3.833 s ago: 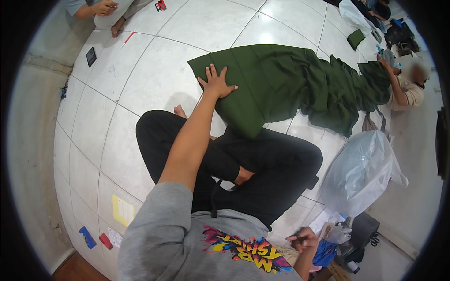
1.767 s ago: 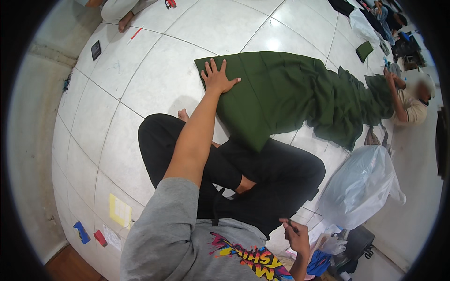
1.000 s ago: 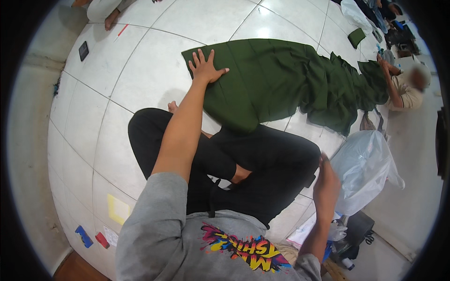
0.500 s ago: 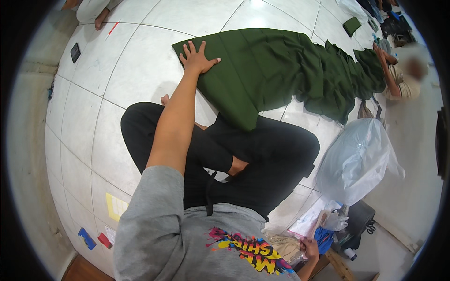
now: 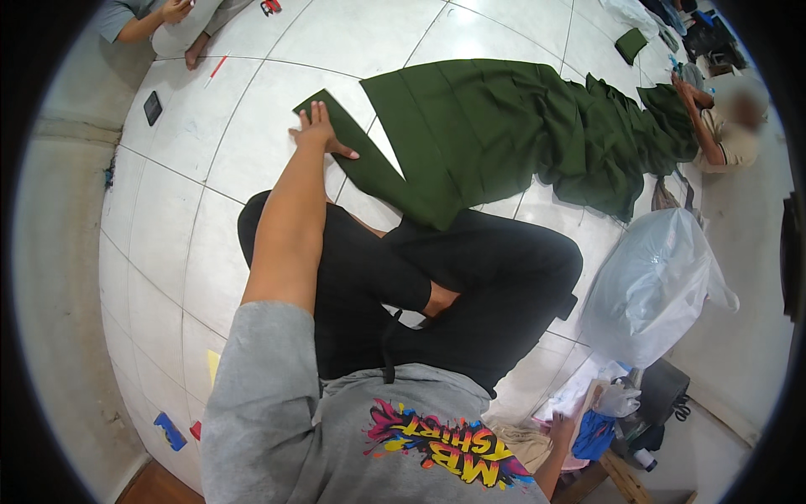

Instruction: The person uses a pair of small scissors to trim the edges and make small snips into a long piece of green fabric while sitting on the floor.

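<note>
A long dark green cloth [image 5: 470,118] stretches over the tiled floor from in front of my crossed legs toward the right. Along its left end lies a green strip [image 5: 357,160], split from the rest by a wedge of bare tile and meeting it near my knee. My left hand [image 5: 314,139] presses flat on the strip's far end, fingers apart. Down at the lower right, my right hand [image 5: 561,431] is beside folded beige cloth [image 5: 522,443]; its fingers are too small and blurred to show whether it grips anything.
A big clear plastic bag [image 5: 642,286] stands by my right knee. At the far right a person [image 5: 726,130] has hands by the cloth's bunched end. Another person [image 5: 159,21] sits at top left. A phone [image 5: 152,108], a red-and-white stick [image 5: 216,70] and a blue object [image 5: 170,431] lie leftward.
My left hand has drawn the strip left and nearer, opening a gap from the main cloth. My right hand has shifted slightly among the folded cloths. The view has turned a little.
</note>
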The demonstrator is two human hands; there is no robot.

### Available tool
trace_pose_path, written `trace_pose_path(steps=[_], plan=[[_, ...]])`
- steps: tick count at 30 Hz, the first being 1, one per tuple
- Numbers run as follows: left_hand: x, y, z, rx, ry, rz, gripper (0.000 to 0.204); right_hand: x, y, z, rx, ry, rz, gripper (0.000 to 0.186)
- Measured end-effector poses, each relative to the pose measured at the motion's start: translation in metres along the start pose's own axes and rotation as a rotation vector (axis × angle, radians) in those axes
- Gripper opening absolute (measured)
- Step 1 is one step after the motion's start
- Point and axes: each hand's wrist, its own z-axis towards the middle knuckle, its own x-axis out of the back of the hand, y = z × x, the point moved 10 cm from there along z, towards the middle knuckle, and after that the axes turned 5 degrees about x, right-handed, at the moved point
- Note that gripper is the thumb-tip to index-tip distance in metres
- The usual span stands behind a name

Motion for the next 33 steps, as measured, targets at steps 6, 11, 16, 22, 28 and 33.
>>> trace_pose_path(steps=[6,11,16,22,28,33], plan=[[0.007,-0.085,0.065,0.159,0.156,0.354,0.156,-0.001,-0.151,0.024,0.04,-0.12,0.283,0.041],[-0.004,-0.121,0.074,-0.221,-0.008,-0.178,0.141,-0.006,-0.194,0.014,0.156,-0.158,0.408,0.041],[-0.09,-0.111,-0.007,-0.282,0.245,-0.248,0.134,-0.015,-0.187,0.022,0.008,-0.112,0.084,0.038],[-0.131,-0.109,-0.079,-0.622,0.482,-0.054,0.054,-0.038,-0.18,0.053,0.075,-0.156,0.017,0.036],[-0.126,-0.267,-0.1,-0.404,0.419,-0.309,0.027,-0.043,-0.175,0.066,0.191,-0.128,0.129,0.032],[-0.058,-0.315,-0.147,-0.042,0.638,-0.438,0.028,0.017,-0.322,0.024,0.34,0.051,0.016,0.02]])
